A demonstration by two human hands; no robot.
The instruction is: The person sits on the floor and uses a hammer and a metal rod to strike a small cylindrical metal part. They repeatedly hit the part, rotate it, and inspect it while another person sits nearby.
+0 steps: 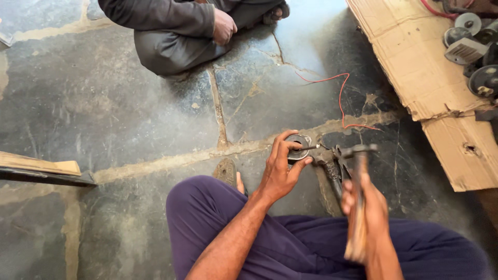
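My left hand grips a small round metal part resting on the stone floor, with a thin metal pin sticking out of it to the right. My right hand is closed around the wooden handle of a hammer; its dark steel head hovers just right of the pin and is blurred by motion. Dark pliers lie on the floor between my hands. I sit cross-legged in purple trousers.
Another person in grey clothes sits across from me on the cracked stone floor. A thin red wire trails over the floor. At right a cardboard sheet holds several round metal parts. A wooden board lies at left.
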